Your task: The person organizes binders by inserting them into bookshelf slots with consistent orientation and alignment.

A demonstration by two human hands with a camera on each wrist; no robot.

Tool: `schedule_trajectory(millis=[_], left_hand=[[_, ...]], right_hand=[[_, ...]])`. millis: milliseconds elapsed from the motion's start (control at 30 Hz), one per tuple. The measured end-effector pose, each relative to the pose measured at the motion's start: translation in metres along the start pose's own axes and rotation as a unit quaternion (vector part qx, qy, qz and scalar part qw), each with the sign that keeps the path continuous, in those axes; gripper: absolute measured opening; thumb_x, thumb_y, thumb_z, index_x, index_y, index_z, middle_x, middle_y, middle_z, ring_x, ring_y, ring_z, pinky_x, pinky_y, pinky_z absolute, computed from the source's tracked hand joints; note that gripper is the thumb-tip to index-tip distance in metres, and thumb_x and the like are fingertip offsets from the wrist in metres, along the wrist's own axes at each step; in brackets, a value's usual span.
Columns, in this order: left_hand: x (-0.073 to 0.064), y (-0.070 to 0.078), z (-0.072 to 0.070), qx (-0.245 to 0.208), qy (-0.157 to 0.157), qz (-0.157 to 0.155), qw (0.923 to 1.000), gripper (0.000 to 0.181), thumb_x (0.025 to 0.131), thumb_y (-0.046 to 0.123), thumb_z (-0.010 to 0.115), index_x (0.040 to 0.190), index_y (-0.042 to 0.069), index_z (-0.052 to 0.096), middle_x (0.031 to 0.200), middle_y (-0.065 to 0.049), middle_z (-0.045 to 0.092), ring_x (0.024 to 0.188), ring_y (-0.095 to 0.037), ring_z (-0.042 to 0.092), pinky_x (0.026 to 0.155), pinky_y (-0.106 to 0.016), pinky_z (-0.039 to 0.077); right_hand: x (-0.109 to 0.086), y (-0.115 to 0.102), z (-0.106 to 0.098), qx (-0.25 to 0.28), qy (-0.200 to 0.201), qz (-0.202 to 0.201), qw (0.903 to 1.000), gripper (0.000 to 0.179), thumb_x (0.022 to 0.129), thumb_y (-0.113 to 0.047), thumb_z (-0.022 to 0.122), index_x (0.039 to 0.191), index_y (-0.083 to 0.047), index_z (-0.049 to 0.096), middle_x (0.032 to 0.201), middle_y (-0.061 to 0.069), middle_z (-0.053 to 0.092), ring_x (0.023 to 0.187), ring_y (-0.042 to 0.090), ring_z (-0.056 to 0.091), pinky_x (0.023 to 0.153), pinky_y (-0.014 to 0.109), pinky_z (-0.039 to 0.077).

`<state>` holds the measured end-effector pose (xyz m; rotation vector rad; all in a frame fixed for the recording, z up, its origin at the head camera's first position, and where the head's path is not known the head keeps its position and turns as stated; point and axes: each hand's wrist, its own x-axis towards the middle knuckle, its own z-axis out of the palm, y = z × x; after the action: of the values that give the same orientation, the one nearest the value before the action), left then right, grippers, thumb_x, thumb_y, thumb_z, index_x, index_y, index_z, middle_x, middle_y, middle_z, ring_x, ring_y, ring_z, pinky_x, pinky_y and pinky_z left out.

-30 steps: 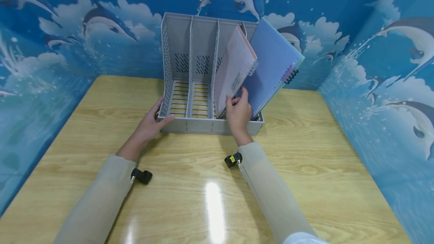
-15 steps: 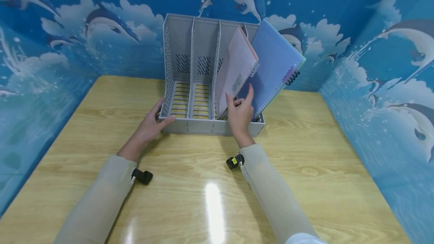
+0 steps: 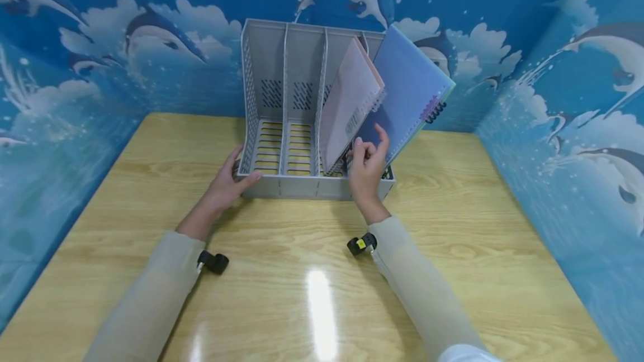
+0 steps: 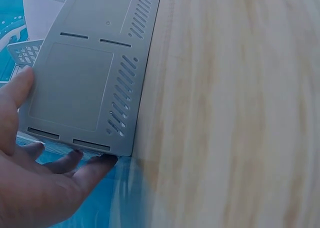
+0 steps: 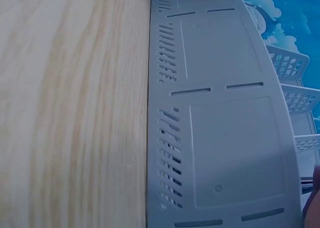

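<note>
A grey file rack [image 3: 297,187] with upright dividers stands at the back of the table. My left hand [image 3: 221,189] grips its left front corner; the left wrist view shows the thumb over the edge and the other fingers [image 4: 95,170] round the end. A pink spiral notebook [image 3: 347,105] leans in a right-hand compartment. Beside it a larger blue spiral notebook [image 3: 410,88] tilts to the right, rising past the rack's side. My right hand [image 3: 367,175] is at the blue notebook's lower part, index finger raised and thumb apart, pinching nothing. Only a sliver of it shows in the right wrist view.
The wooden table [image 3: 271,284] extends in front of the rack and to both sides. Close behind and at the sides stand walls [image 3: 191,82] with a dolphin print. The two left compartments show their slotted floor [image 3: 268,147].
My right hand has let go of the pink notebook's lower edge and shifted right, in front of the blue one. My left hand and the rack have stayed put.
</note>
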<state>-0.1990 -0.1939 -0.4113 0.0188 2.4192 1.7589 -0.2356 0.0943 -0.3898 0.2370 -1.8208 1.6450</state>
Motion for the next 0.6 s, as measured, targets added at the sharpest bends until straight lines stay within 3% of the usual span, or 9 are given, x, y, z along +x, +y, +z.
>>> schedule_trajectory(millis=[167, 300, 467, 600], left_hand=[[-0.001, 0.0, 0.001, 0.008, 0.0, -0.008, 0.9999, 0.097, 0.092, 0.044, 0.064, 0.156, 0.031, -0.006, 0.159, -0.019, 0.016, 0.141, -0.042, 0.026, 0.115, -0.058, 0.023], [-0.003, 0.001, 0.001, 0.034, 0.005, -0.007, 0.9994, 0.096, 0.093, 0.042, 0.063, 0.156, 0.029, -0.008, 0.16, -0.022, 0.01, 0.141, -0.045, 0.023, 0.113, -0.061, 0.025], [-0.006, 0.002, 0.001, 0.078, 0.014, 0.005, 0.9969, 0.097, 0.092, 0.046, 0.063, 0.157, 0.024, -0.007, 0.159, -0.025, 0.004, 0.143, -0.048, 0.014, 0.111, -0.066, 0.02], [-0.008, 0.002, 0.0, 0.114, 0.028, 0.025, 0.9928, 0.096, 0.093, 0.047, 0.062, 0.157, 0.019, -0.004, 0.159, -0.026, 0.007, 0.142, -0.05, 0.013, 0.111, -0.068, 0.017]], right_hand=[[-0.003, -0.025, -0.011, -0.03, -0.007, -0.027, 0.9992, 0.035, 0.101, 0.0, 0.041, 0.135, 0.007, 0.039, 0.063, 0.017, 0.049, 0.06, 0.03, 0.048, 0.055, 0.021, 0.036], [-0.006, -0.043, -0.022, -0.046, -0.021, -0.081, 0.9954, 0.027, 0.099, 0.005, 0.042, 0.124, 0.013, 0.045, 0.066, 0.022, 0.052, 0.063, 0.03, 0.052, 0.06, 0.021, 0.041], [0.0, -0.027, -0.042, -0.057, -0.053, -0.168, 0.9826, 0.026, 0.092, 0.012, 0.05, 0.118, 0.014, 0.051, 0.072, 0.025, 0.056, 0.065, 0.031, 0.053, 0.065, 0.023, 0.043], [0.004, -0.015, -0.058, -0.084, -0.082, -0.238, 0.964, 0.026, 0.091, -0.003, 0.058, 0.114, 0.009, 0.06, 0.08, 0.021, 0.064, 0.071, 0.029, 0.059, 0.071, 0.025, 0.048]])
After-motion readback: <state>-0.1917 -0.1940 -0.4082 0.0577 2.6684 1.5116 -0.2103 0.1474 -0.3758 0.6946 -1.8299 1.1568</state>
